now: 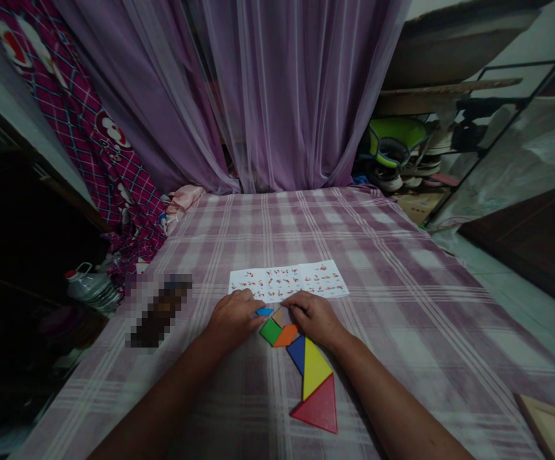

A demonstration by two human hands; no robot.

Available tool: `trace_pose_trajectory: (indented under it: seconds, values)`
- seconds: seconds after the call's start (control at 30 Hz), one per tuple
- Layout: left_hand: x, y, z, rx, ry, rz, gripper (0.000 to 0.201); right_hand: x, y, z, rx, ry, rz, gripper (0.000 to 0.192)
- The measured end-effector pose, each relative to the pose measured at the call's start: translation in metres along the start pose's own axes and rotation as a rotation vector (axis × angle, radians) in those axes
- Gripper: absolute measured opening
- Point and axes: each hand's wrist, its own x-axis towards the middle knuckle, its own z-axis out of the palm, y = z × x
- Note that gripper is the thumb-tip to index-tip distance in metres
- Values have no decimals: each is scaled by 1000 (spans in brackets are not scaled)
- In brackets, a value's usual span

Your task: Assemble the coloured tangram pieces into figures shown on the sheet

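Note:
Tangram pieces lie flat on the checked cloth between and below my hands. My left hand (236, 317) pinches a small light-blue triangle (264, 311) at its left end. Just right of that piece, a tan triangle (277, 315) stands above a green square (270, 332) and an orange parallelogram (286, 335). Over the right side of this group is my right hand (316, 317), index finger and thumb apart, fingertips beside the tan and orange pieces. A dark-blue triangle (297, 353), a large yellow triangle (314, 369) and a large red triangle (320, 407) run down towards me, edges touching.
A white sheet with small coloured figures (287, 281) lies beyond my hands. A wooden tray (553, 425) is at the lower right. Purple curtains (287, 96) hang behind the checked cloth (392, 306). A plastic bottle (93, 287) stands at the left.

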Motion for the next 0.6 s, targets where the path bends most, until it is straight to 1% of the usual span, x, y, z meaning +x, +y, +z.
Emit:
trace_pose_trajectory:
  seconds: [0.13,0.3,0.4,0.47,0.5,0.53,0.6]
  values:
    - [-2,-4,2,7,-10,-7,24,0,0,0,-2,-2,4,33]
    - [-7,-23,7,-20,-7,103,34,0,1,0,7,-14,16,32]
    - [-10,-35,16,-149,18,195,43,0,2,0,-7,-16,20,33]
    - [-14,-37,21,-249,83,227,46,0,1,0,-14,-16,17,33]
    - [-16,-36,23,-276,123,202,43,0,1,0,-16,-16,16,33]
    - [-19,-34,24,-285,160,147,37,0,0,0,-16,-16,16,33]
    - [-24,-25,23,-258,208,-6,24,0,-1,-1,-14,-18,22,33]
